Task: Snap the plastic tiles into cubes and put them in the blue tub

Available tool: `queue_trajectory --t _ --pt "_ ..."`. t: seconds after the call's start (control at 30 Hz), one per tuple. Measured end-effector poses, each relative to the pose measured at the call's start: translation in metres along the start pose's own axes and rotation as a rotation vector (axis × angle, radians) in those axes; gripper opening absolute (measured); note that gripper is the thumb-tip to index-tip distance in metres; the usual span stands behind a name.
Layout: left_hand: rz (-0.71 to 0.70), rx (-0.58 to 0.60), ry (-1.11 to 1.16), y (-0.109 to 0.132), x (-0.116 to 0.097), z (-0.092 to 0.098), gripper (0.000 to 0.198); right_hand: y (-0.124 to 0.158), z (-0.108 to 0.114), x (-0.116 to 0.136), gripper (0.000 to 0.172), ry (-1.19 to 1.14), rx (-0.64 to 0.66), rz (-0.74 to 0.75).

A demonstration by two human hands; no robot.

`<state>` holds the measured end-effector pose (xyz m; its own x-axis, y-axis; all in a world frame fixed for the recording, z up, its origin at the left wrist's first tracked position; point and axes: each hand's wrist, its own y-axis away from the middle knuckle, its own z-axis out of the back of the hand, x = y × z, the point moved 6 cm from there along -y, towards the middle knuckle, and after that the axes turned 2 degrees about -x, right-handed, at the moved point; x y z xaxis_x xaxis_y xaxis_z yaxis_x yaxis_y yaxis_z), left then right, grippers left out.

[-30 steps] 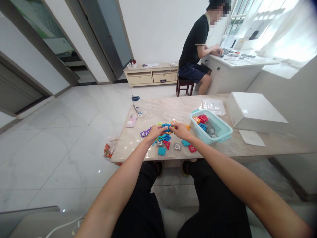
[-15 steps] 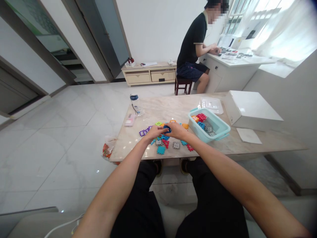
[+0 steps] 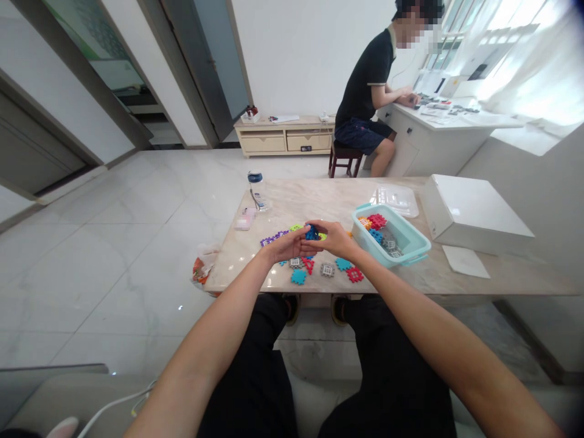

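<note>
My left hand point(image 3: 285, 245) and my right hand point(image 3: 332, 236) meet above the marble table point(image 3: 319, 201), fingers closed together on a dark blue interlocking plastic piece point(image 3: 312, 232). Beneath and in front of them lie several loose pieces: a teal one point(image 3: 298, 277), a red one point(image 3: 354, 274), a grey one point(image 3: 326, 269), a purple one point(image 3: 269, 239). To the right of my right hand stands a teal plastic bin point(image 3: 413, 240) with red, blue and grey pieces inside.
A clear lid point(image 3: 395, 199) and a white box point(image 3: 474, 213) with a sheet of paper point(image 3: 465, 261) lie right of the bin. A bottle point(image 3: 256, 191) stands at the table's far left. Another person point(image 3: 371, 100) sits at a white desk behind.
Both hands have lifted off the pile of pieces, raising the dark blue piece between them. The view has shifted a little to the left and up.
</note>
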<state>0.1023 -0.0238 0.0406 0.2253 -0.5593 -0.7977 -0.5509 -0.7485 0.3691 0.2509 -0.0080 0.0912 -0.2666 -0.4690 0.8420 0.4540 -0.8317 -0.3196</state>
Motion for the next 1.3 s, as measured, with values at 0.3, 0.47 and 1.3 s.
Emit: queue_trajectory --t 0.3,0.47,1.3 --pt "-0.007 -0.069 0.036 -0.005 0.001 0.017 0.029 -0.003 -0.006 -0.006 0.067 0.068 -0.001 0.051" --pt "-0.027 -0.053 0.029 -0.003 0.001 0.019 0.036 -0.004 -0.006 -0.006 0.049 0.067 0.017 0.081" --pt "-0.228 -0.59 -0.522 -0.002 -0.018 0.037 0.029 -0.007 -0.018 -0.031 0.076 0.589 0.115 -0.145"
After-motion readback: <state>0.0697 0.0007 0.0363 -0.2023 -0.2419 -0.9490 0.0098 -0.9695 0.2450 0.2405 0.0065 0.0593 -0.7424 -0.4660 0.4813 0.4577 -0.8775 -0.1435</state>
